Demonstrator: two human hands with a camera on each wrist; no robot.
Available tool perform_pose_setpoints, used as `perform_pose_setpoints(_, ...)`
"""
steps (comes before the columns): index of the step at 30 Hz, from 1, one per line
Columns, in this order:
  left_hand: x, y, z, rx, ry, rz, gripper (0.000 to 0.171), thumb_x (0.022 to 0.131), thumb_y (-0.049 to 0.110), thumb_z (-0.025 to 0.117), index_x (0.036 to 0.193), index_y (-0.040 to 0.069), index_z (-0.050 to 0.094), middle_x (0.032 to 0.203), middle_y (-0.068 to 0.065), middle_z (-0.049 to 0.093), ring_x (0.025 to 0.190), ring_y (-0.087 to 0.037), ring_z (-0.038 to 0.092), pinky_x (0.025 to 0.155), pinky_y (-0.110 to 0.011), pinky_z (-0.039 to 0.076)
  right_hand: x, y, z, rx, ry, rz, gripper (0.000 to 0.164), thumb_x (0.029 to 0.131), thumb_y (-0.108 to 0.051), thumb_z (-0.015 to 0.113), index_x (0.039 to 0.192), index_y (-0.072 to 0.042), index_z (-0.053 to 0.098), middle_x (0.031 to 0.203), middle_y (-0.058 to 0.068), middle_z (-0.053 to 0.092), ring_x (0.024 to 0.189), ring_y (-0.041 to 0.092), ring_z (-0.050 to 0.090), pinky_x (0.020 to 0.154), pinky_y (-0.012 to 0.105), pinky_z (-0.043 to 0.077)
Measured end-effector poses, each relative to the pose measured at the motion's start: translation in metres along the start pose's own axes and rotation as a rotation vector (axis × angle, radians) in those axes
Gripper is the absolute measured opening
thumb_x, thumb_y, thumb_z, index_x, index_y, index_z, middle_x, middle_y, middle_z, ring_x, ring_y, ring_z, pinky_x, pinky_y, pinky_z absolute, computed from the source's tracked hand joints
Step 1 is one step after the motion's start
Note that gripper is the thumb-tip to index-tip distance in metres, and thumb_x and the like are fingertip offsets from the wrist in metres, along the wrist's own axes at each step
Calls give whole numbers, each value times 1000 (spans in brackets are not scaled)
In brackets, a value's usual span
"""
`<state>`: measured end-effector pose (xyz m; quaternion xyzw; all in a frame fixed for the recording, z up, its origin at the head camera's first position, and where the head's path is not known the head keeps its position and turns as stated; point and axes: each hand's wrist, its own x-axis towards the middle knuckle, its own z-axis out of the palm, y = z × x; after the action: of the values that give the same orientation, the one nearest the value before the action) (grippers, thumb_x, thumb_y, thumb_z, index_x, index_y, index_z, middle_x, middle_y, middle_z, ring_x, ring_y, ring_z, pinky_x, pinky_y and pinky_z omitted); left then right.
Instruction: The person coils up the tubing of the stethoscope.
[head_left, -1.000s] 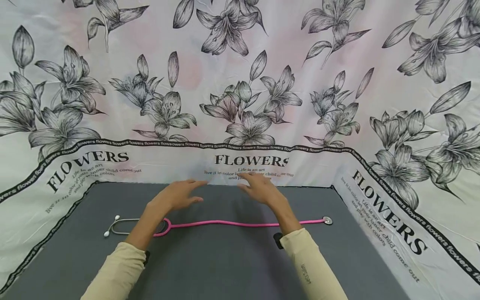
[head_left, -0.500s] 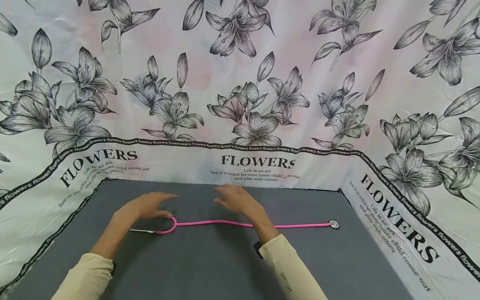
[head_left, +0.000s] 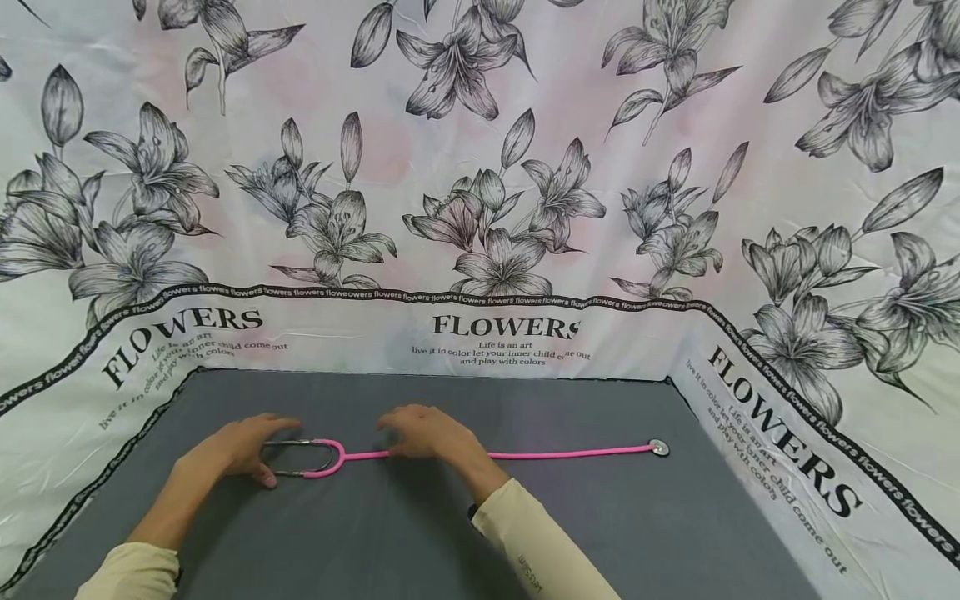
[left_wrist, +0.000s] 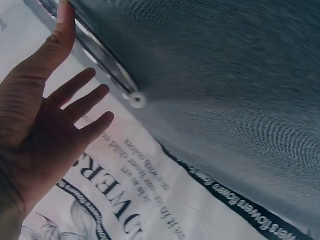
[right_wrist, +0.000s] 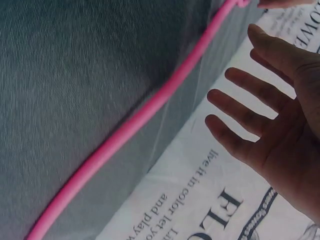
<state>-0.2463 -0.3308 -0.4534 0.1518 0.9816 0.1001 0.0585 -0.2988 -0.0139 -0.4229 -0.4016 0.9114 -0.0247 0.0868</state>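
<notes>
A stethoscope with pink tubing (head_left: pixel 562 455) lies stretched across the grey table, its metal chest piece (head_left: pixel 659 448) at the right and its metal ear tubes at the left. My left hand (head_left: pixel 234 448) is over the ear tubes, thumb and fingers spread to either side and hiding the earpieces in the head view. In the left wrist view a white ear tip (left_wrist: pixel 137 99) shows beyond the loose fingers. My right hand (head_left: pixel 429 433) hovers over the tubing near the Y-joint, covering a stretch of it. Its fingers (right_wrist: pixel 240 105) are apart and hold nothing.
The dark grey tabletop (head_left: pixel 360 542) is bordered at the back and sides by a white cloth (head_left: pixel 337 333) printed with lilies and the word FLOWERS. The cloth rises behind the table like a wall.
Both hands have moved left and lower toward the table. The left hand has come over the ear tubes; the right has come over the tubing by the Y-joint. The stethoscope stays in place.
</notes>
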Motion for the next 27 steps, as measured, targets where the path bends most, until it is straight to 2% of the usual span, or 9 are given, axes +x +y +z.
perform_pose_setpoints(5, -8, -15, 7, -7, 24, 6, 82, 66, 28, 97, 136, 3, 62, 140, -33, 56, 126, -57, 57, 92, -71, 49, 6, -10, 10, -3, -20, 1, 43, 97, -25, 75, 139, -23, 65, 135, -3, 68, 130, 15, 62, 110, 38, 52)
perform_pose_setpoints(11, -12, -20, 14, -40, 78, 42, 54, 71, 22, 94, 116, 7, 68, 131, -29, 63, 119, -51, 63, 91, -65, 53, 7, -15, 19, -36, 7, -22, 42, 92, -17, 80, 132, -22, 70, 128, -3, 71, 122, 12, 65, 104, 29, 53)
perform_pose_setpoints(16, -12, -19, 21, -24, 113, 51, 41, 75, 18, 90, 106, 11, 65, 119, -18, 66, 108, -38, 68, 84, -56, 55, 7, -14, 26, -45, 54, -41, 37, 92, -4, 77, 125, -20, 73, 118, -3, 72, 111, 10, 66, 98, 24, 54)
perform_pose_setpoints(20, -11, -16, 25, 22, 149, 66, 31, 80, 14, 86, 97, 11, 61, 101, -5, 62, 87, -21, 63, 71, -44, 52, 7, -12, 31, -25, 63, -42, 27, 92, 3, 72, 111, -17, 75, 103, -3, 70, 94, 8, 61, 86, 22, 53)
perform_pose_setpoints(22, -10, -13, 27, 59, 200, 95, 29, 82, 12, 84, 92, 13, 57, 92, 0, 59, 79, -14, 58, 67, -39, 49, 7, -10, 30, -44, 71, -45, 23, 92, 4, 71, 104, -16, 75, 97, -3, 67, 88, 8, 58, 81, 21, 51)
perform_pose_setpoints(24, -8, -10, 28, 112, 287, 146, 29, 83, 10, 83, 88, 14, 54, 82, 4, 56, 71, -12, 54, 65, -40, 48, 6, -5, 27, -75, 96, -46, 21, 92, 3, 71, 101, -16, 75, 95, -3, 66, 86, 8, 58, 77, 21, 50)
perform_pose_setpoints(27, -2, -4, 26, 201, 450, 197, 35, 80, 2, 82, 87, 14, 50, 74, 6, 59, 66, -15, 60, 77, -47, 55, 5, 6, 16, -96, 161, -48, 20, 95, 0, 69, 107, -15, 74, 100, -1, 67, 88, 11, 62, 75, 22, 51)
